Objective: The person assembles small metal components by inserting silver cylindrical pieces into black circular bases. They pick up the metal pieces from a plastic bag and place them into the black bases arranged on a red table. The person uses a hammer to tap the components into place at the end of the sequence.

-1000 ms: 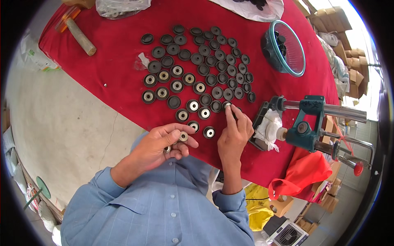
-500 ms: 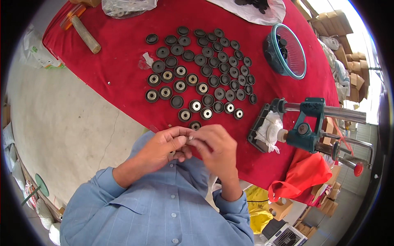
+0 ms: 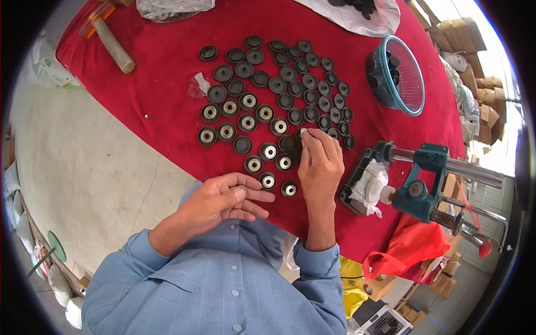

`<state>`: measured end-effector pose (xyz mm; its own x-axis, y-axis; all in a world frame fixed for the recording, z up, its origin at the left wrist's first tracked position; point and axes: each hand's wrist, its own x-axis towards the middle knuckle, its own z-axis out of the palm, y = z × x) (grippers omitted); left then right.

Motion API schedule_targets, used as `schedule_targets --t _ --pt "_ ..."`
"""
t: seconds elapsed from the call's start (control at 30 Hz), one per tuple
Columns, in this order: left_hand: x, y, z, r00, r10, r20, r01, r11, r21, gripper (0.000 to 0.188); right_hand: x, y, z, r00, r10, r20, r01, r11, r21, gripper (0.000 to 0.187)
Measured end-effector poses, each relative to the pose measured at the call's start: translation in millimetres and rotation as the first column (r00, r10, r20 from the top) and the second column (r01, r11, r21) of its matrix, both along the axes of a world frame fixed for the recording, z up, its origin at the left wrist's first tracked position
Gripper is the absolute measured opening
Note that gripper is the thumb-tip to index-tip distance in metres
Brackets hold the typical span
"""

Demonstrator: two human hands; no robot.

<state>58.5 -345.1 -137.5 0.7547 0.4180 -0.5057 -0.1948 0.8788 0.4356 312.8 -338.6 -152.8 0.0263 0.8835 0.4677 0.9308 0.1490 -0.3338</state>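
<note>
Many round black caps [image 3: 244,69] lie on the red-covered table. Several of those nearer me hold a shiny metal bearing [image 3: 248,123] in the middle. My right hand [image 3: 322,164] reaches over the near edge of this group. Its fingertips pinch a small metal bearing [image 3: 303,132] at a black cap, which the fingers partly hide. Close to the table's front edge is my left hand [image 3: 215,204], palm turned inward, with some fingers stretched out. A metal bearing partly shows under its thumb; how many pieces sit in the palm is hidden.
At the right stands a green hand press [image 3: 419,184], its base wrapped in white plastic. A teal basket [image 3: 412,84] with black parts is behind it. A hammer [image 3: 113,47] and a clear bag [image 3: 173,8] lie far left; a red bag [image 3: 410,240] hangs near right.
My right hand has left my left hand and moved forward to the caps with a bearing. My left hand's fingers have opened somewhat. The view has shifted slightly.
</note>
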Motion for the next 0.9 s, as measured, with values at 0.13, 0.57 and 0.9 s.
schedule_targets --t 0.13,0.57,0.9 --pt "-2 1 -4 1.000 -0.008 0.010 0.008 1.000 0.015 0.035 -1 -4 2 0.999 -0.016 0.051 0.017 1.000 -0.021 0.025" --pt "0 0 -14 0.995 0.014 0.099 -0.020 0.998 0.062 0.034 -4 -13 1 0.992 -0.014 0.124 0.015 1.000 -0.012 0.031" --pt "-1 4 -12 0.995 -0.034 0.093 0.027 0.997 0.072 0.032 0 -11 5 0.982 -0.056 0.179 0.065 0.997 -0.045 0.032"
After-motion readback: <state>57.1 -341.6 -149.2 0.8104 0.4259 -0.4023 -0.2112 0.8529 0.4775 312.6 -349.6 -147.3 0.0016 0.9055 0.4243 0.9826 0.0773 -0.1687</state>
